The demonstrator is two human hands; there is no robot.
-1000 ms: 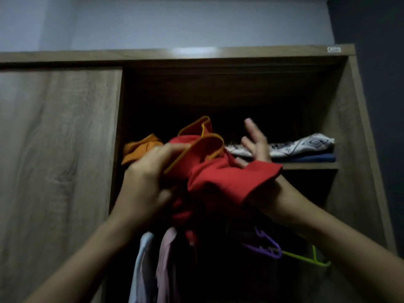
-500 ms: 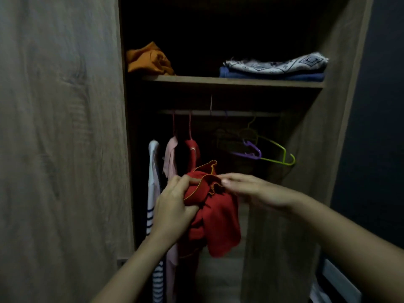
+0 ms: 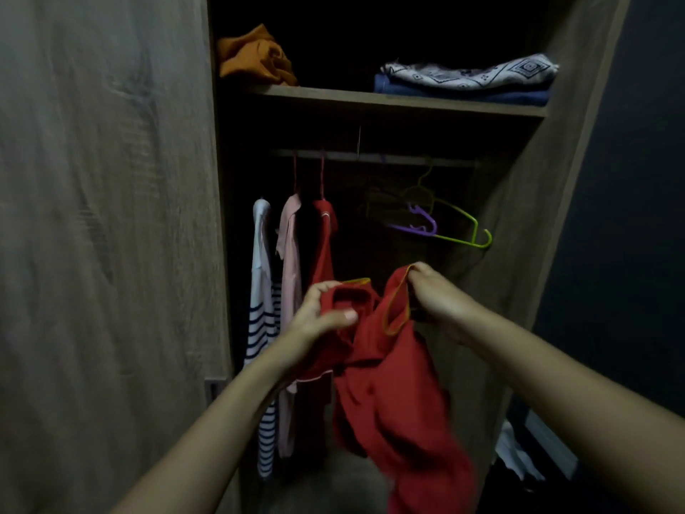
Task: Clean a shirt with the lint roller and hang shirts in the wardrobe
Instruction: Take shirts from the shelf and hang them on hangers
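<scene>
A red shirt (image 3: pixel 393 395) with orange trim hangs down in front of the open wardrobe. My left hand (image 3: pixel 318 317) grips its upper edge on the left. My right hand (image 3: pixel 437 298) pinches the orange-trimmed opening on the right, holding it apart. Behind the hands a rail (image 3: pixel 374 157) carries a striped shirt (image 3: pixel 261 328), a pink shirt (image 3: pixel 289 261) and a red garment (image 3: pixel 324 239). Two bare hangers hang further right, one purple (image 3: pixel 419 224) and one green (image 3: pixel 463 231). No lint roller is in view.
The wardrobe's closed door (image 3: pixel 103 235) fills the left side. A shelf (image 3: pixel 400 100) above the rail bears an orange bundle (image 3: pixel 255 57) and folded patterned and blue cloth (image 3: pixel 467 79). The wardrobe's right wall (image 3: pixel 548 202) stands close. Pale items (image 3: pixel 519 450) lie at the lower right.
The red shirt came down from shelf height to below the rail. My hands have drawn apart and the bunched shirt now hangs open and longer.
</scene>
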